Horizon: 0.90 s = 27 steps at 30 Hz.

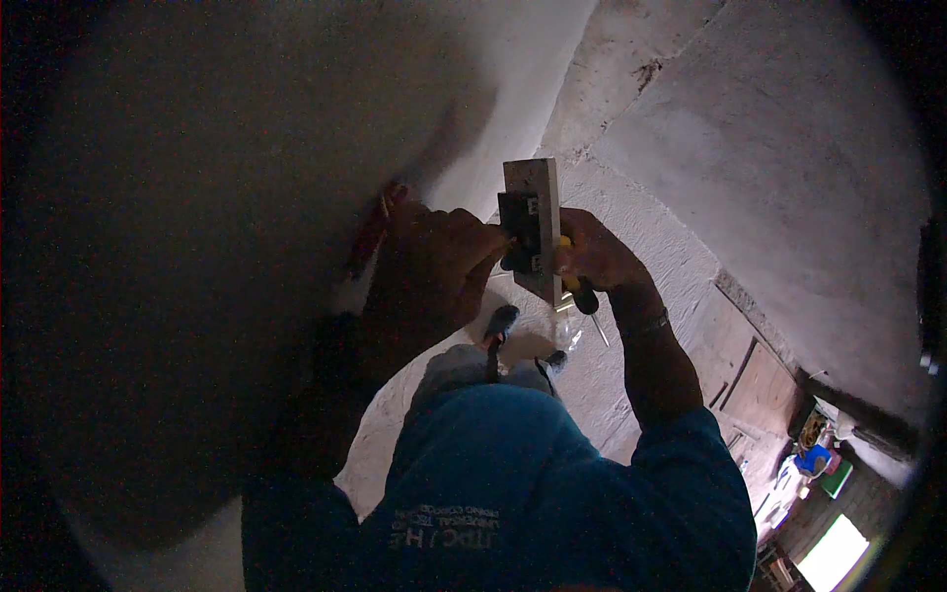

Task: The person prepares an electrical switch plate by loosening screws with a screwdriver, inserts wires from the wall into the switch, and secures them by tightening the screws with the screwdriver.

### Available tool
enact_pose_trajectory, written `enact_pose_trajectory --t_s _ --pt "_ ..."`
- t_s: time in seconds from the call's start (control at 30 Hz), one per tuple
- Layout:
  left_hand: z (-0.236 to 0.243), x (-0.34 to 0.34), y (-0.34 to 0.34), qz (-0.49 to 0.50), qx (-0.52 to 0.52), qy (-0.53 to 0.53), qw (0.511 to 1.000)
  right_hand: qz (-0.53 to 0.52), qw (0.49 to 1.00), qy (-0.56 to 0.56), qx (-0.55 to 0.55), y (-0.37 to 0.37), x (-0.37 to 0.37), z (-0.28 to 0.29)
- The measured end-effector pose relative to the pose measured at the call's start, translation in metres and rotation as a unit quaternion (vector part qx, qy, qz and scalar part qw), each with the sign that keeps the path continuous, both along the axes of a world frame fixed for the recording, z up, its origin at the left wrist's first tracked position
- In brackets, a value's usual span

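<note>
In front of my chest is a pale rectangular wall plate (pixel 545 183), its back edge turned toward the left. A black switch or socket module (pixel 517 219) is set into it. My right hand (pixel 600 255) grips the plate's right side and also holds a screwdriver (pixel 589 299) with a yellow and black handle, its shaft pointing down. My left hand (pixel 434 259) has its fingers pinched together against the module's left side; what lies between them is too dark to make out. Beside that hand, red wires (pixel 369 237) run along the dark wall.
A shadowed wall (pixel 217 197) stands close on my left, and a pale wall (pixel 789 148) on the right. My feet (pixel 503 321) are on a rough light floor (pixel 631 222). At lower right lie boards (pixel 764 390), a blue item (pixel 814 459) and a green item (pixel 837 480).
</note>
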<state>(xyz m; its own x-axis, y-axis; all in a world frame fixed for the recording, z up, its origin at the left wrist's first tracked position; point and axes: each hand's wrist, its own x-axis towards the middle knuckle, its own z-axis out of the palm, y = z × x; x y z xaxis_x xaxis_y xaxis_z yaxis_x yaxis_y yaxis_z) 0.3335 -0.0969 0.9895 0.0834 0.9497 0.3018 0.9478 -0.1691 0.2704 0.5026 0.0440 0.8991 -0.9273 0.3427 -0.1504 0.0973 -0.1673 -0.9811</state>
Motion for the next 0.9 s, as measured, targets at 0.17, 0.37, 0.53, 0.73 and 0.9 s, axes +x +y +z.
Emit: enact_pose_trajectory --t_s 0.17,0.37,0.53,0.73,0.9 --pt "0.007 0.005 -0.008 0.034 -0.036 0.021 0.999 0.019 0.999 0.026 0.005 -0.001 -0.004 -0.005" --pt "0.001 -0.001 -0.011 0.021 -0.074 -0.014 0.997 0.038 0.995 -0.081 -0.038 -0.003 -0.009 0.016" --pt "0.002 -0.009 -0.022 -0.027 -0.074 -0.019 0.997 0.108 0.968 -0.124 0.187 -0.008 -0.013 0.062" --pt "0.000 -0.001 -0.013 -0.006 -0.174 0.035 0.984 0.132 0.977 -0.093 0.141 -0.004 -0.007 0.019" --pt "-0.003 0.000 -0.020 0.009 -0.108 0.039 0.993 0.105 0.982 -0.144 -0.066 -0.017 -0.004 0.006"
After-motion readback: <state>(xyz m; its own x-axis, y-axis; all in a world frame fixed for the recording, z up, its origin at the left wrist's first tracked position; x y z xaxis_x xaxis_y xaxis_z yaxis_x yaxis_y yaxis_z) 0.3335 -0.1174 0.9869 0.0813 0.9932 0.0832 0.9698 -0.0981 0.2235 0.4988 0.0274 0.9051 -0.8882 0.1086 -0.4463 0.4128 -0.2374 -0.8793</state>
